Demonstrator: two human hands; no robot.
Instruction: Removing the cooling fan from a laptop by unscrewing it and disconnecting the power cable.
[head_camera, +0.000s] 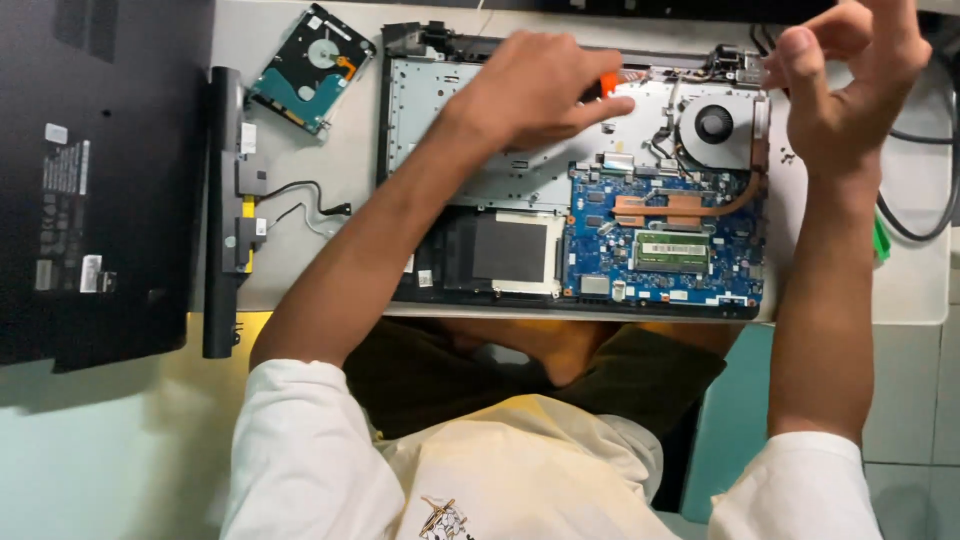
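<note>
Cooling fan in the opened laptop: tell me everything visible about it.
The round black cooling fan sits in a pale grey housing at the far right corner of the opened laptop chassis. A copper heat pipe curves from its right side down across the blue circuit board. Thin cables run along its left edge. It lies flat and exposed, and neither hand touches it. Whether it is spinning cannot be told.

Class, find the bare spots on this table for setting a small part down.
Bare table lies between the long battery and the open laptop, below the hard drive; loose wires cross it. By the right hand, cables crowd the edge.
</note>
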